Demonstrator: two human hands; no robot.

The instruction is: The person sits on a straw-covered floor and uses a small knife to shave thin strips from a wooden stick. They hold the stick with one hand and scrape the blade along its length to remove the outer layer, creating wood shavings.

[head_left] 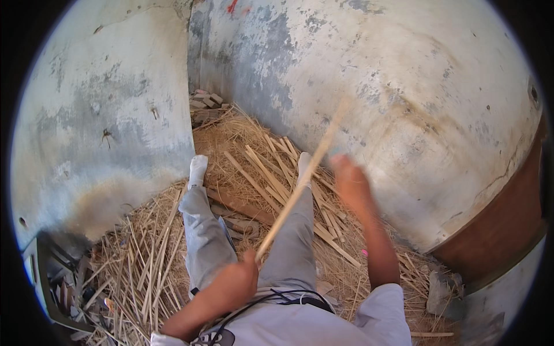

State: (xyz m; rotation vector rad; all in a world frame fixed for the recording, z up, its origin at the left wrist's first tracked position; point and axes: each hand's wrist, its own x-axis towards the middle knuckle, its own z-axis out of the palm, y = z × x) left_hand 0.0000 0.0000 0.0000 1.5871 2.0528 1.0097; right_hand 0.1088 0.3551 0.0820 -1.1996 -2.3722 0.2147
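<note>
My left hand [234, 284] is closed round the lower end of a long, pale bamboo strip [296, 195]. The strip slants up and away to the right, its far end blurred against the wall. To the right of it, and apart from it, my right hand [352, 183] is raised in a fist, smeared by motion. A faint bluish-green trace shows by its fingers, too blurred to name. Between my outstretched legs lie a flat brown board [239, 206] and several loose pale strips [271, 173].
Long thin strips and shavings [153, 254] cover the ground at left. Stained, peeling walls [369, 69] meet ahead, with broken bricks [206, 100] in the corner. A dark frame [49, 288] stands at lower left, and a stone block [441, 294] sits at lower right.
</note>
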